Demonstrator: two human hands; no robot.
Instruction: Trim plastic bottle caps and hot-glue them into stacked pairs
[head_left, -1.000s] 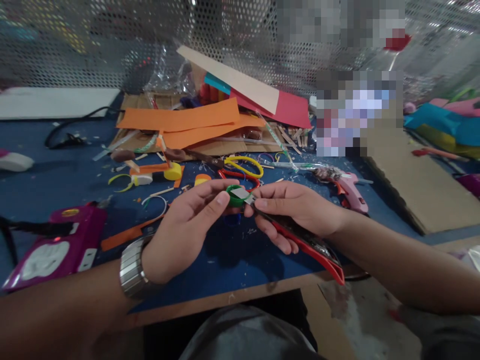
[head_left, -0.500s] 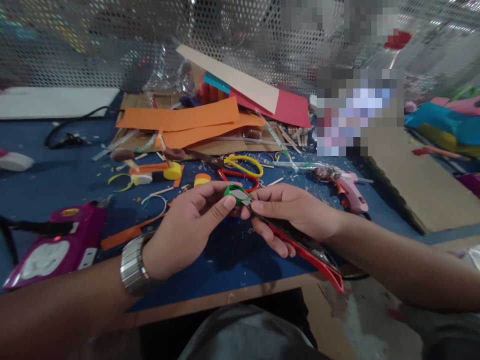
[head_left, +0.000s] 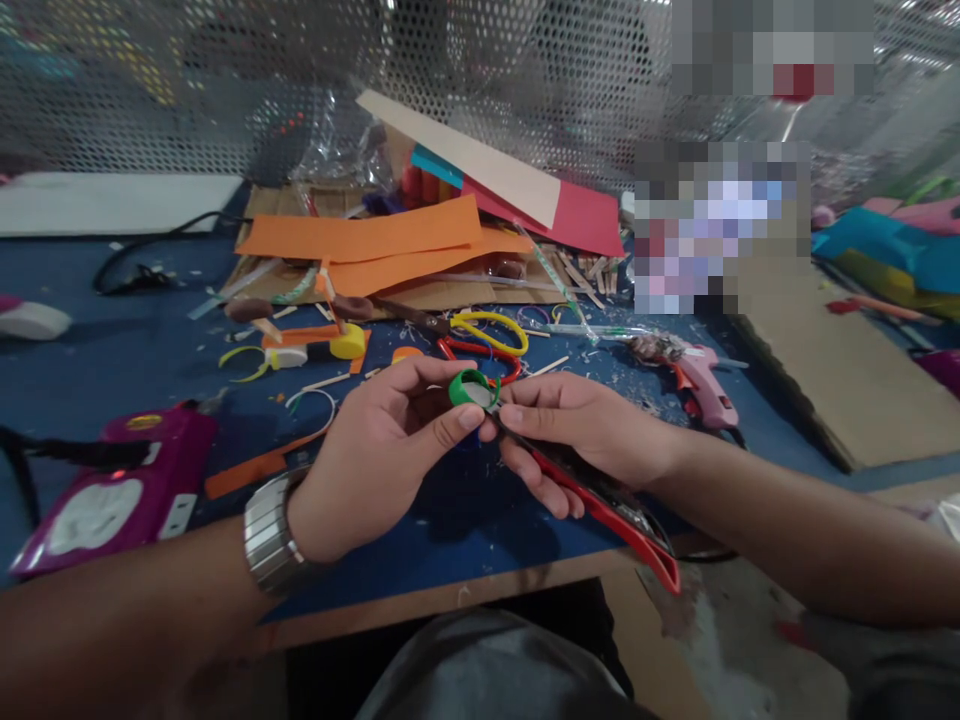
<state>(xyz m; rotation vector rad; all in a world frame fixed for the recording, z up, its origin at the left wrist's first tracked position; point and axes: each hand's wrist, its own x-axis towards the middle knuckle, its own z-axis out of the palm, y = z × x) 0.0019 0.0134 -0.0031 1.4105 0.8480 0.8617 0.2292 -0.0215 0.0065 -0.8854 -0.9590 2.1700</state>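
Between thumb and fingertips, my left hand (head_left: 382,450) pinches a small green bottle cap (head_left: 459,388), its hollow side facing up. My right hand (head_left: 592,425) is closed around a red and black utility knife (head_left: 634,540), gripping it close to the blade end. The short metal blade reaches to the cap's rim and inside; its exact contact is hard to make out. Just beyond the cap lie scissors with red and yellow handles (head_left: 491,330). Both hands are above the table near its front edge.
A magenta device (head_left: 120,480) with a black cord is at left, a pink glue gun (head_left: 705,385) at right. Orange paper strips (head_left: 360,235), cardboard (head_left: 840,370) and wood sticks lie behind. A small assembly with yellow caps (head_left: 347,342) stands left of the scissors.
The green cap is tilted slightly differently, showing more of its inside against the blade. The knife's rear end has dipped a little. Both hands keep their hold.
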